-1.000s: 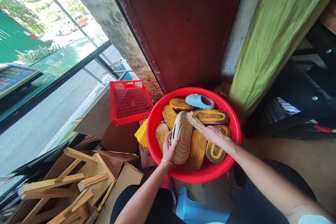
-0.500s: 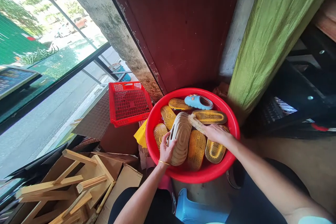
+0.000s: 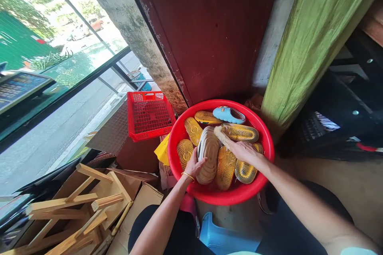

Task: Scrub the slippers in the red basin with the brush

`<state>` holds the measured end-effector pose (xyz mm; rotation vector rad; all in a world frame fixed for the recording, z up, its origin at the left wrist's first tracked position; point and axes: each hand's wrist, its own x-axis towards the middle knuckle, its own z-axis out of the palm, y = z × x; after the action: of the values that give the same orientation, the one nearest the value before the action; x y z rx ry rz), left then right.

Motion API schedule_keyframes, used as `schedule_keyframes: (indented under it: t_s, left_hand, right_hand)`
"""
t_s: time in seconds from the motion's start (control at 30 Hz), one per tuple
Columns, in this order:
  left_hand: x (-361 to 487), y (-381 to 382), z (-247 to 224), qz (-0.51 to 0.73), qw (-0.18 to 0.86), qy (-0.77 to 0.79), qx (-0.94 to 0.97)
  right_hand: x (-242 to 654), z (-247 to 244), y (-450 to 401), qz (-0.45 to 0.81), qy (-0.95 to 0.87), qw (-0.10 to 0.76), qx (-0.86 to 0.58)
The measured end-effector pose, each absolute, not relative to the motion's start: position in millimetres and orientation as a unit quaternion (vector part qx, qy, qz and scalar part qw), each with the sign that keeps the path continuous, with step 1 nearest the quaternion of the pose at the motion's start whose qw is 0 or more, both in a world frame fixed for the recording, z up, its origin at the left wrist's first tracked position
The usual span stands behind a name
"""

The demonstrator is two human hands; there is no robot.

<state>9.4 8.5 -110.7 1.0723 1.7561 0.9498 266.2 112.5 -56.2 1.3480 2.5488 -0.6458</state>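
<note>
Holding a beige slipper (image 3: 208,155) sole-up in the red basin (image 3: 177,139), long axis toward the far rim, the left hand (image 3: 194,164) has fingers clamped on its edge; the right hand (image 3: 243,152) grips a bristle brush (image 3: 223,135) just beside it.

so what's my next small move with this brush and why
Probably sweep the brush along the ridged sole of the pale slipper. Its bristles sit right at that sole's edge, your right hand is on the brush, and your left hand is steadying the slipper inside the red basin.
</note>
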Motion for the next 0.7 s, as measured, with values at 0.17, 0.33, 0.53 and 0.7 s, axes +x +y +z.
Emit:
schedule_keyframes:
  t_s: [0.17,0.33,0.53,0.7]
  left_hand:
    - [9.1,7.2,-111.0,0.396,0.405,0.696,0.442]
    - [16.3,-0.3,-119.0,0.361,0.37,0.707,0.482]
    - [18.4,3.1,-119.1,0.333,0.379,0.711,0.491]
    - [15.6,4.9,-113.5,0.33,0.388,0.715,0.479]
  right_hand:
    - [257.0,-57.1,103.4,-0.182,0.874,0.046,0.449]
    - [255.4,-44.8,118.2,-0.199,0.867,0.035,0.456]
    - [249.7,-44.9,115.4,-0.183,0.858,0.056,0.477]
    - [256.3,-54.6,119.5,-0.214,0.852,0.059,0.473]
